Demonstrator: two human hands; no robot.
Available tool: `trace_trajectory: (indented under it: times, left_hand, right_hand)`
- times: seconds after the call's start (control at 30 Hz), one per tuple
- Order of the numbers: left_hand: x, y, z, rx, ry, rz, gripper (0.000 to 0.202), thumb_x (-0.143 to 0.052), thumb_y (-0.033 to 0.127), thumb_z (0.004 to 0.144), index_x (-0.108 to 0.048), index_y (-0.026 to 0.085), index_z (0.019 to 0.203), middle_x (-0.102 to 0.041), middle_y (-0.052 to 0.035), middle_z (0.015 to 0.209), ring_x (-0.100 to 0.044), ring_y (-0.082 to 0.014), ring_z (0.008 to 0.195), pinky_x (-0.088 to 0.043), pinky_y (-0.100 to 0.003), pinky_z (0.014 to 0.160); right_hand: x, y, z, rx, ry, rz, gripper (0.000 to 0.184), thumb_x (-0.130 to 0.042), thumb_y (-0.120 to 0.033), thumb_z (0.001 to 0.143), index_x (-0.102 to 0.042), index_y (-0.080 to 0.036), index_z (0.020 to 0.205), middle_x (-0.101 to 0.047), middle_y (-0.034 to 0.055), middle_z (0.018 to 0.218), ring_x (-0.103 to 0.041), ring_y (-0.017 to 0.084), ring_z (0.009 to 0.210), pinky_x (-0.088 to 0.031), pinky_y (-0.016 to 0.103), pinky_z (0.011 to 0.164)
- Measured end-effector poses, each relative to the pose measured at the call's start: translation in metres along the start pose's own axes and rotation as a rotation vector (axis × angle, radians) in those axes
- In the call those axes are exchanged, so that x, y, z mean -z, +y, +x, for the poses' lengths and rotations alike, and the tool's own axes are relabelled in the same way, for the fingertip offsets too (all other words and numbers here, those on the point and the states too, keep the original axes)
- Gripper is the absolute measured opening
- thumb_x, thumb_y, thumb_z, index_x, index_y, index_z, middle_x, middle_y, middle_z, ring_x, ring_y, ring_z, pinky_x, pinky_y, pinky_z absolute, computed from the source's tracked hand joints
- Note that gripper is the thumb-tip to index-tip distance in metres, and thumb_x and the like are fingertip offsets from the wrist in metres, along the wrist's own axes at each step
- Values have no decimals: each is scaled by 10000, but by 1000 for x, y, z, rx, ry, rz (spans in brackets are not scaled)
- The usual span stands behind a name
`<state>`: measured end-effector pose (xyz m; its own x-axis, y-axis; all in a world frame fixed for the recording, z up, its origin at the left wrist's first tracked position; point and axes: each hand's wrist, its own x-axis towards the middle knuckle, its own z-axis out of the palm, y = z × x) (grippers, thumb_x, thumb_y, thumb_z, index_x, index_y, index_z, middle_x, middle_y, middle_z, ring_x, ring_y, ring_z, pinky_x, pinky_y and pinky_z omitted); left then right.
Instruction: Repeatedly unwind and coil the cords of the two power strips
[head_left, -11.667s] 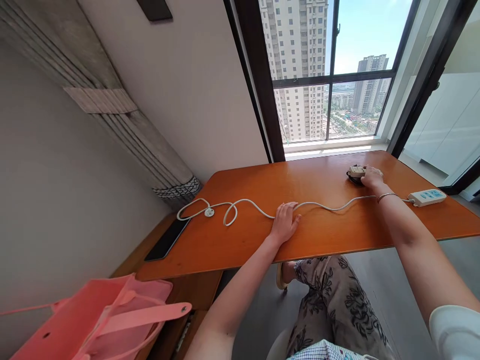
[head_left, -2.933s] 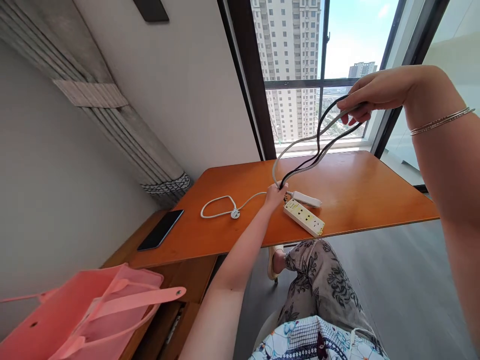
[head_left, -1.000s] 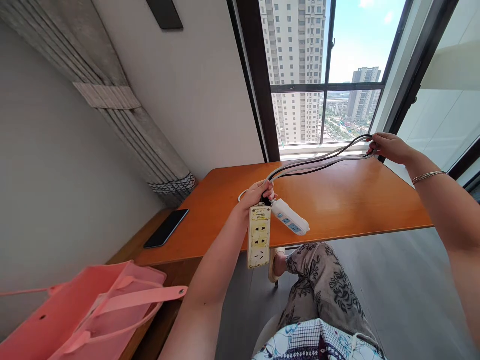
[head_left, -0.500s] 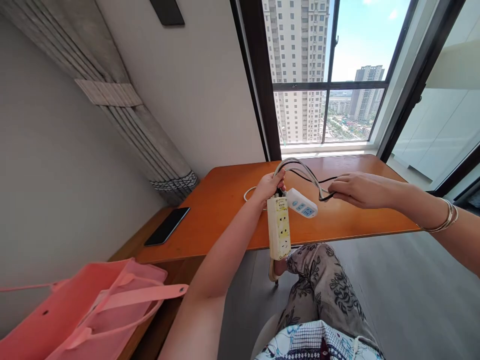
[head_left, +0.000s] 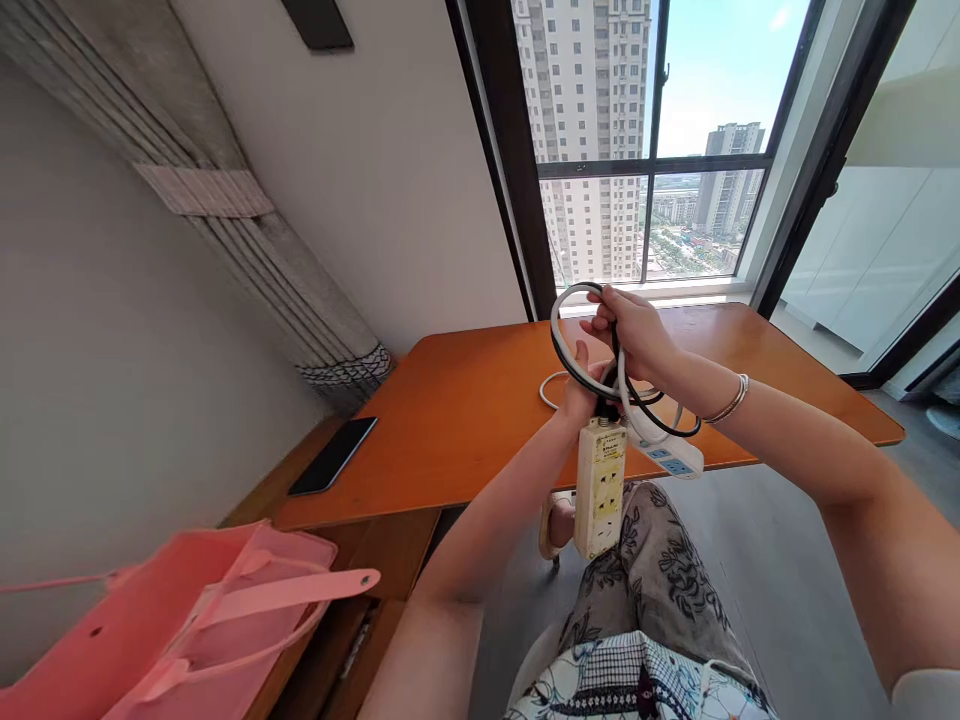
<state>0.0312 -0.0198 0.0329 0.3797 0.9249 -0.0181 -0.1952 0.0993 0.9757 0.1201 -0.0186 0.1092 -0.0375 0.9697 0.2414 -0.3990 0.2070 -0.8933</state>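
By the window (head_left: pixel 651 165) stands the desk (head_left: pixel 465 410). My right hand (head_left: pixel 637 335), stretched away a second ago, is now beside my left hand (head_left: pixel 581 395), so the cords (head_left: pixel 556 322) bend in a loop. Right fingers pinch them; left ones, partly hidden, close above cream strip (head_left: pixel 600 490) and white strip (head_left: pixel 679 460), near its front edge.

No text could be read, small print (head_left: pixel 613 451) sat toward twelve o'clock on the yellowed power strip (head_left: pixel 600 492), its letters too tiny.
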Motion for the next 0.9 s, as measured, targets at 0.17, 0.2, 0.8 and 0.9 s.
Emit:
trace_trajectory:
  times: [0.17, 0.2, 0.8, 0.9]
  left_hand:
    - [3, -3, -10, -77, -150, -203, 1077, -191, 1066, 513, -680, 148, 794, -374, 15, 412, -550, -200, 474, -422, -287, 403]
    - [3, -4, -11, -109, -175, -197, 1084, -212, 1077, 473, -677, 150, 786, -373, 21, 419, -537, -190, 468, -420, -286, 407]
    - [13, 1, -14, -240, -48, 400, 246, -703, 366, 541, -560, 175, 598, -493, 42, 537, -442, -89, 508, -363, -228, 486]
    - [20, 2, -12, -278, -26, 378, 248, -711, 367, 533, -577, 170, 599, -487, 38, 539, -417, -88, 521, -343, -232, 496]
  right_hand:
    - [12, 6, 24, 95, 192, 41, 236, -475, -303, 1011, -554, -200, 815, -372, -77, 591, -430, 77, 540, -536, 243, 749]
    - [16, 8, 27, 131, 214, 11, 229, -476, -315, 1011, -552, -204, 826, -380, -75, 600, -442, 80, 553, -526, 239, 742]
    - [90, 16, 21, 112, -82, -693, 212, -626, -424, 848, -638, -213, 838, -651, 32, 843, -633, 187, 815, -531, 346, 747]
    - [103, 21, 9, 291, -175, -858, 362, -509, -512, 911, -704, -208, 895, -682, 87, 1056, -617, 245, 1067, -486, 441, 996]
